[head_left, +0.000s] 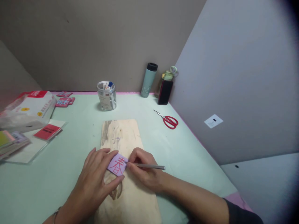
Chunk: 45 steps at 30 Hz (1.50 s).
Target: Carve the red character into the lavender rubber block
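A small purple paper square (117,165) with a red character on it lies on a pale wooden board (121,133). My left hand (95,177) rests on the board, fingers and thumb pinching the square's left and lower edges. My right hand (142,169) is closed around a thin metal craft knife (149,166), its tip touching the right edge of the paper.
Red scissors (170,120) lie to the right on the green table (70,149). A clear jar of pens (106,95), a teal flask (149,80), a bottle and dark phone (165,91) stand at the back. Tissue pack (30,109), red cards and papers at left.
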Motion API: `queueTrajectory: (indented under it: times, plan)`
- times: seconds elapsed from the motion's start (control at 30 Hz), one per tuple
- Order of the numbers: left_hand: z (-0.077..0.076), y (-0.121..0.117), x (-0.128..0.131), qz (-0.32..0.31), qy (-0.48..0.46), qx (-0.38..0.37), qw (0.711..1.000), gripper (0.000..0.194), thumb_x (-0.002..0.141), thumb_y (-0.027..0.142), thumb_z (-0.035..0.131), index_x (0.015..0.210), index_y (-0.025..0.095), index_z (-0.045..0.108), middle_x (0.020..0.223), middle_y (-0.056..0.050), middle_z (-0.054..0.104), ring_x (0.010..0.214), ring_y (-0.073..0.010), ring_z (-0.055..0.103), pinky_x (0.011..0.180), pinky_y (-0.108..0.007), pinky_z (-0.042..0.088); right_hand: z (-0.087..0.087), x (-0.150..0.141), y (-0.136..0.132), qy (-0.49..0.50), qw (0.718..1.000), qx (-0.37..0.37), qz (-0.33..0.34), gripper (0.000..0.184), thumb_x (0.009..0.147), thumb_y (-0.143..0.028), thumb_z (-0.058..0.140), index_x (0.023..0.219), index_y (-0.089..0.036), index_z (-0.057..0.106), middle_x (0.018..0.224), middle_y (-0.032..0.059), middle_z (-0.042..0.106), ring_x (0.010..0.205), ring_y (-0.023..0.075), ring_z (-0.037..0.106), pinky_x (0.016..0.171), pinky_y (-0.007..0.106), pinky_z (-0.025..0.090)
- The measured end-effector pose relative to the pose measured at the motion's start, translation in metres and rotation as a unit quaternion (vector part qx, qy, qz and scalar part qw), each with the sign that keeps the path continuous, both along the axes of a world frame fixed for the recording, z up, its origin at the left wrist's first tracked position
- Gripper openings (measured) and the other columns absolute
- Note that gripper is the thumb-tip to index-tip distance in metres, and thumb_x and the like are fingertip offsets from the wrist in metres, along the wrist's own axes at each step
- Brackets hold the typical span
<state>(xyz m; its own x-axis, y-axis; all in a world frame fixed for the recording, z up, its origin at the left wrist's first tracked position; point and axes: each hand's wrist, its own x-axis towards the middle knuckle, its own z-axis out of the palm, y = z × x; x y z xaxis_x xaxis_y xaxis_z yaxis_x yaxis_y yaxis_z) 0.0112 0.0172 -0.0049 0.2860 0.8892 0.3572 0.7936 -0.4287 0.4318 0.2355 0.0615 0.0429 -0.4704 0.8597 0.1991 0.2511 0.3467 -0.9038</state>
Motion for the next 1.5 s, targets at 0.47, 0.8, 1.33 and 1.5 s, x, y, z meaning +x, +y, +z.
queueTrajectory:
  times: [0.47,0.8,1.33,1.5]
  plan:
    - [-0.0025,0.0019,0.0005,0.004,-0.002,0.004,1.000,0.061,0.093,0.051,0.068,0.144,0.027,0.045,0.125,-0.009,0.060,0.131,-0.0348,0.055,0.120,-0.064,0.030,-0.0043,0.0020,0.0037,0.028,0.998,-0.052,0.011,0.020,0.090,-0.028,0.064,0.075,-0.021,0.051,0.068,-0.0039,0.051,0.061,0.0129,0.044,0.057,0.026,0.035]
    - [-0.0014,0.0013,-0.0005,0.008,-0.009,0.009,1.000,0.060,0.091,0.051,0.069,0.141,0.027,0.050,0.123,-0.008,0.063,0.127,-0.0346,0.058,0.120,-0.063,0.033,-0.0045,0.0019,0.0033,0.026,0.998,-0.053,0.004,0.020,0.090,-0.028,0.063,0.076,-0.021,0.051,0.070,-0.0037,0.051,0.063,0.0130,0.044,0.059,0.027,0.036]
    - [0.0054,0.0017,-0.0041,-0.027,-0.006,-0.021,0.999,0.047,0.091,0.033,0.063,0.137,0.030,0.052,0.131,-0.005,0.065,0.139,-0.0329,0.052,0.122,-0.059,0.031,-0.0049,0.0051,0.0103,0.069,0.987,-0.141,0.022,0.035,0.087,-0.046,0.077,0.077,-0.020,0.056,0.068,-0.0035,0.054,0.062,0.0130,0.044,0.057,0.026,0.035]
    - [0.0049,0.0028,-0.0035,-0.033,-0.007,-0.022,0.999,0.047,0.092,0.033,0.062,0.137,0.031,0.050,0.130,-0.004,0.064,0.139,-0.0328,0.051,0.121,-0.059,0.029,-0.0040,0.0082,0.0093,0.071,0.990,-0.116,0.046,0.024,0.087,-0.031,0.069,0.075,-0.022,0.051,0.068,-0.0038,0.050,0.062,0.0136,0.042,0.057,0.027,0.034]
